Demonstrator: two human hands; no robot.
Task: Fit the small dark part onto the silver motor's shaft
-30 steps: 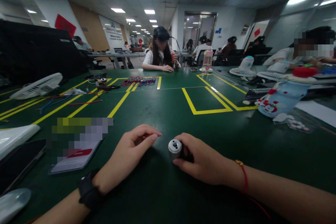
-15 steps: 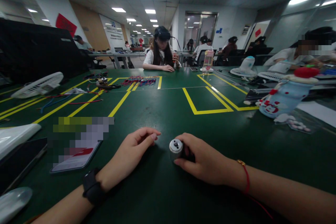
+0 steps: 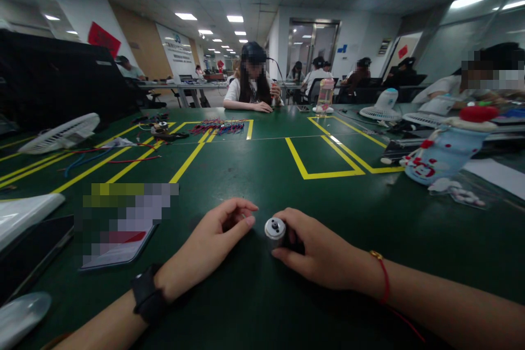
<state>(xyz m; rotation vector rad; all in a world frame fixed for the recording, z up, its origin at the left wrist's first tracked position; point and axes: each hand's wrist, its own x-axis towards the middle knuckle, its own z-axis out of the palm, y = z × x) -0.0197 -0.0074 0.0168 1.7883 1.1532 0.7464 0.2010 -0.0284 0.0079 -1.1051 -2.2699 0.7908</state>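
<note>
A small cylindrical metal motor (image 3: 274, 232) stands upright on the green table (image 3: 238, 169), its shaft end facing up. My right hand (image 3: 314, 246) is wrapped round its right side, thumb in front and fingers behind. Just to the left of the motor is my left hand (image 3: 223, 235), with its fingers curved and a gap between thumb and index finger. That hand is apart from the motor and nothing shows in it. The lower part of the motor is partly hidden by my right thumb.
A phone (image 3: 123, 246) lies left of my left hand, near a white mouse (image 3: 24, 311). Wires (image 3: 217, 127) are heaped farther back. On the right stand a blue cup (image 3: 445, 153) and small fans (image 3: 381, 105). Across the table sits a person (image 3: 250, 85).
My left hand has moved a little to the right, closer to the motor, and its thumb and fingers have spread apart. My right hand and the motor have stayed in place.
</note>
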